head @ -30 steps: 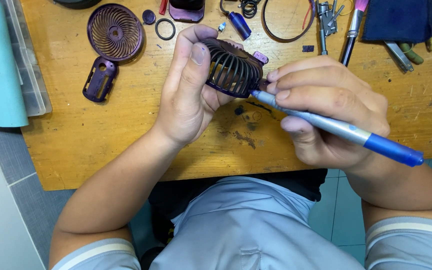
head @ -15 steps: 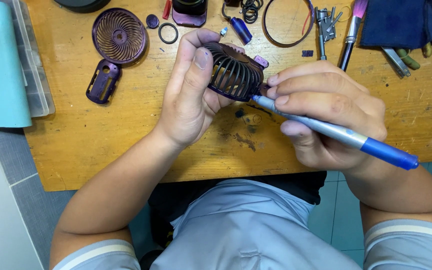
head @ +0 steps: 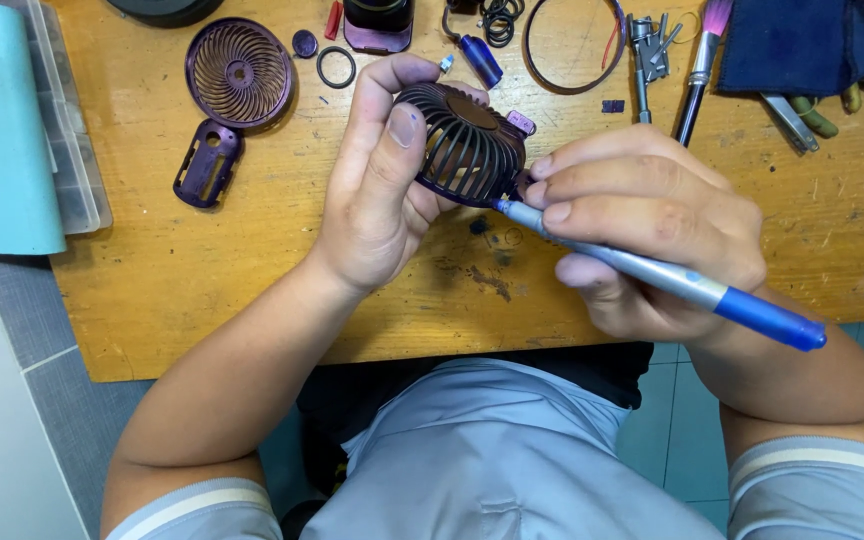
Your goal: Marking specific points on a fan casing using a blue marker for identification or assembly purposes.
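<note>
The fingers of the left hand wrap round a dark purple fan cage, thumb pressed on its ribs, holding it just above the wooden counter. The right hand pinches a blue-and-grey screwdriver, its tip touching the cage's edge. A loose round grille and a purple cover lie well to the left.

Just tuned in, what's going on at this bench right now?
A person at a wooden workbench has a small purple fan in pieces. The left hand holds the fan's rear grille housing up off the bench, while the right hand presses a blue-handled screwdriver against its lower edge. The detached front grille and a purple casing piece lie upper left.
</note>
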